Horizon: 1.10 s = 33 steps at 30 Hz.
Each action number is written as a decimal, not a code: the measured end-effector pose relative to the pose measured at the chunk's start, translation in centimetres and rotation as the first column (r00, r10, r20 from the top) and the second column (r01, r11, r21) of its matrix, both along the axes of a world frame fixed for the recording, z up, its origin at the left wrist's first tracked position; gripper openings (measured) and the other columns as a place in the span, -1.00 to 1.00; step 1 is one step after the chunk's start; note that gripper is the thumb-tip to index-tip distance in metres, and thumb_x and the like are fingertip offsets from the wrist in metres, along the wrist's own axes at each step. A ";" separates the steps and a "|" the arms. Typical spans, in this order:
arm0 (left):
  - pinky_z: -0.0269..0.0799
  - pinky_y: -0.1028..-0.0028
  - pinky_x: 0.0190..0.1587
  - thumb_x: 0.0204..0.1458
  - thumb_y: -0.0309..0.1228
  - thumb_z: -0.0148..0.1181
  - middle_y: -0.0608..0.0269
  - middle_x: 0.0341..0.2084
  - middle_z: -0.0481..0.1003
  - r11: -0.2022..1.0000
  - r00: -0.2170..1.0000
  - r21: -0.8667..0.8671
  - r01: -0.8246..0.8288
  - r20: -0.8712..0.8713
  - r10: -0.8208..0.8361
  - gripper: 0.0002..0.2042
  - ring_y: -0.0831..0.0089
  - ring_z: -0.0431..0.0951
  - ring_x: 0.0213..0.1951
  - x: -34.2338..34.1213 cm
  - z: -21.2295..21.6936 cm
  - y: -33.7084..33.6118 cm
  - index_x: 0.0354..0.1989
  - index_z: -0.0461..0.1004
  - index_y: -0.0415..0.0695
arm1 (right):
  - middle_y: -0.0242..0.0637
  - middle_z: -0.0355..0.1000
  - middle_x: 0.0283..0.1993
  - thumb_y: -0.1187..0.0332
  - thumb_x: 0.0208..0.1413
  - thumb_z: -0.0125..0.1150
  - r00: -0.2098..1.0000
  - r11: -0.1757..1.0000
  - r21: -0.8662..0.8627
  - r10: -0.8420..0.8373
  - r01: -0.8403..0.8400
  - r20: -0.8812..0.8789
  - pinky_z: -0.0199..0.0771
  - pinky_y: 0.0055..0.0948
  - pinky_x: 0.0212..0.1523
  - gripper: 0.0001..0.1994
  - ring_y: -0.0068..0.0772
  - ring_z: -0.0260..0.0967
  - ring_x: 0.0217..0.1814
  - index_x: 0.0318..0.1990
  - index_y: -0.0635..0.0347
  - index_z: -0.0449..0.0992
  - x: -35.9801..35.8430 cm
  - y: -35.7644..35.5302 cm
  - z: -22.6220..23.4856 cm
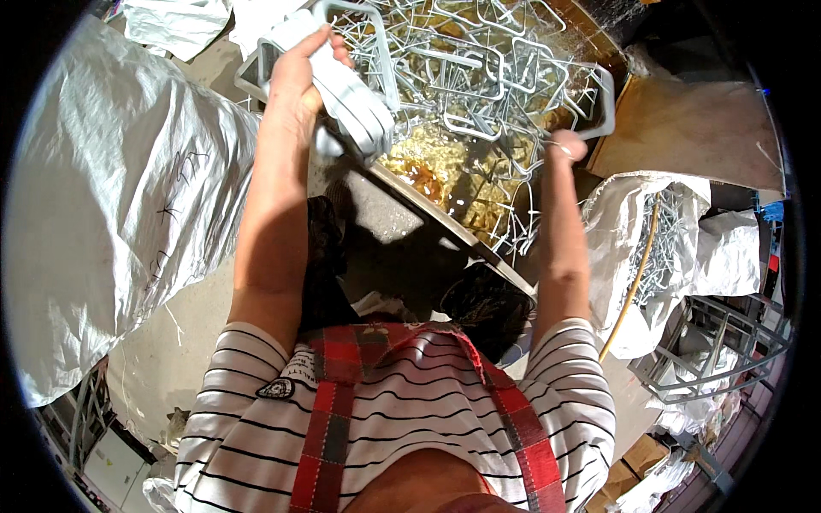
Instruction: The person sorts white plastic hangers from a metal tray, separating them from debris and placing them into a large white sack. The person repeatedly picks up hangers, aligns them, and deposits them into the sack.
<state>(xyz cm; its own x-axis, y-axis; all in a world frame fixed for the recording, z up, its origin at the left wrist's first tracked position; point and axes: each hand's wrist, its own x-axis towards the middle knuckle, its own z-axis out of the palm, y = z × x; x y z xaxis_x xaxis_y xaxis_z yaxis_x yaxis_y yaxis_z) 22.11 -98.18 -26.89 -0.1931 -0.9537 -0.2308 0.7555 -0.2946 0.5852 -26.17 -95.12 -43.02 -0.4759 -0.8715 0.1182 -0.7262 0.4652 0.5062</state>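
Left hand (298,72) gripping stacked pale-grey, round-cornered metal loops (349,96); right hand (566,147) at similar grey metal loop (608,107), grip unclear. Straight brownish bin rim (425,205) between forearms.

Nested pale grey frames (349,101), stacked aslant, rounded grey loop (609,104) at right of bent metal pieces (466,73)

Right hand (567,147): fingers hidden; grip on the grey loop (609,104) cannot be told. Pile of wire pieces (466,73) cut by top edge. Large white sack (128,205) cropped at left by the curved border.
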 end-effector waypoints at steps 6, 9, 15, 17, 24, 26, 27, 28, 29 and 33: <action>0.55 0.51 -0.42 0.02 -0.34 0.14 -0.03 -0.22 0.46 0.966 0.929 -0.131 0.221 0.331 -0.168 -0.60 0.33 0.55 -0.30 -3.7 0.9 2.0 -0.04 0.30 -0.34 | 0.03 0.33 -0.61 0.31 0.11 -0.05 0.482 0.559 -0.812 0.673 0.166 0.561 0.29 -0.14 -0.51 -0.74 -0.04 0.32 -0.59 -0.50 0.33 0.35 7.2 0.1 10.2; 0.58 0.45 -0.34 -0.07 -0.44 0.24 -0.06 -0.29 0.47 0.962 0.953 -0.127 0.243 0.216 -0.212 -0.61 0.24 0.54 -0.28 -4.8 0.3 2.5 -0.12 0.34 -0.43 | 0.02 0.32 -0.61 0.26 0.13 -0.01 0.451 0.641 -0.760 0.711 -0.101 0.539 0.30 -0.19 -0.52 -0.76 -0.05 0.33 -0.58 -0.43 0.27 0.32 16.4 -0.6 11.2; 0.58 0.41 -0.37 -0.09 -0.47 0.23 0.00 -0.44 0.49 0.982 0.940 -0.189 -0.020 0.331 0.083 -0.67 0.31 0.57 -0.44 -1.8 3.0 2.9 -0.22 0.35 -0.46 | -0.29 0.40 -0.59 0.14 0.13 -0.01 -0.326 0.816 -0.572 0.565 0.086 0.758 0.39 -0.44 -0.50 -0.64 -0.47 0.37 -0.56 -0.14 0.30 0.36 22.5 -4.4 9.4; 0.58 0.39 -0.34 -0.09 -0.55 0.19 -0.03 -0.41 0.49 0.954 0.910 -0.203 -0.219 0.312 0.275 -0.73 0.27 0.56 -0.42 -0.3 3.6 3.1 -0.24 0.36 -0.47 | -0.31 0.43 -0.57 0.18 0.10 0.03 -0.333 0.794 -0.559 0.608 0.241 0.720 0.39 -0.50 -0.49 -0.68 -0.55 0.38 -0.55 -0.20 0.30 0.40 23.4 -6.3 7.0; 0.54 0.31 -0.28 -0.10 -0.71 0.04 -0.03 -0.35 0.46 0.891 0.879 -0.151 -0.428 0.162 0.449 -0.77 0.18 0.55 -0.37 1.6 2.9 1.5 -0.21 0.32 -0.49 | 0.14 0.41 -0.20 0.01 -0.07 0.19 0.300 0.899 -0.296 0.393 -0.323 0.869 0.34 -0.22 -0.06 -0.46 0.11 0.35 -0.10 -0.12 0.35 0.39 29.5 -10.7 -4.5; 0.53 0.31 -0.27 -0.11 -0.72 0.02 -0.05 -0.31 0.47 0.882 0.861 -0.188 -0.433 0.203 0.466 -0.72 0.18 0.55 -0.37 1.5 2.8 1.6 -0.15 0.30 -0.44 | 0.24 0.31 -0.05 -0.03 -0.06 0.16 0.331 0.935 -0.095 0.214 -0.342 0.919 0.32 -0.29 0.02 -0.30 0.09 0.29 0.03 0.00 0.53 0.23 31.3 -10.1 -5.7; 0.53 0.30 -0.26 -0.12 -0.73 0.02 -0.05 -0.30 0.47 0.881 0.857 -0.206 -0.427 0.220 0.467 -0.69 0.17 0.55 -0.37 1.3 2.9 1.5 -0.12 0.29 -0.42 | 0.21 0.29 -0.02 -0.04 -0.07 0.17 0.337 0.956 -0.046 0.148 -0.291 0.930 0.30 -0.30 0.04 -0.29 0.09 0.26 0.06 0.02 0.49 0.24 31.8 -9.9 -6.5; 0.52 0.33 -0.29 -0.12 -0.71 0.03 -0.09 -0.31 0.48 0.889 0.849 -0.166 -0.426 0.266 0.457 -0.66 0.20 0.55 -0.38 1.4 3.0 1.6 -0.09 0.27 -0.41 | 0.16 0.35 -0.06 -0.04 -0.14 0.24 0.468 0.957 0.047 0.097 -0.285 0.878 0.33 -0.31 0.02 -0.33 0.03 0.30 0.04 -0.06 0.44 0.35 32.3 -9.7 -6.6; 0.52 0.34 -0.30 -0.12 -0.71 0.03 -0.08 -0.32 0.48 0.893 0.848 -0.166 -0.418 0.280 0.449 -0.67 0.21 0.55 -0.39 1.3 2.9 1.4 -0.09 0.27 -0.41 | 0.14 0.39 -0.16 -0.04 -0.16 0.26 0.432 0.944 0.060 0.091 -0.323 0.897 0.36 -0.30 -0.07 -0.37 0.01 0.35 -0.05 -0.16 0.45 0.39 31.5 -10.2 -7.2; 0.50 0.40 -0.38 -0.12 -0.68 0.08 -0.02 -0.37 0.49 0.905 0.848 -0.150 -0.398 0.315 0.426 -0.72 0.27 0.55 -0.41 1.4 2.5 1.4 -0.16 0.32 -0.42 | -0.13 0.43 -0.58 0.05 -0.36 0.35 0.212 0.952 0.106 -0.045 -0.286 0.976 0.38 -0.41 -0.52 -0.48 -0.34 0.37 -0.58 -0.46 0.46 0.51 27.8 -9.6 -6.3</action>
<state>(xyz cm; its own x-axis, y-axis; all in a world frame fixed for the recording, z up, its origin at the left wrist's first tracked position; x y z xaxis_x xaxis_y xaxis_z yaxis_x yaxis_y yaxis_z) 23.49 -96.81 -24.38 0.2966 -0.9456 -0.1340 0.5538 0.0560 0.8307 1.65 -104.69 -49.32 0.0378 -0.8444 -0.5344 -0.7598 0.3230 -0.5643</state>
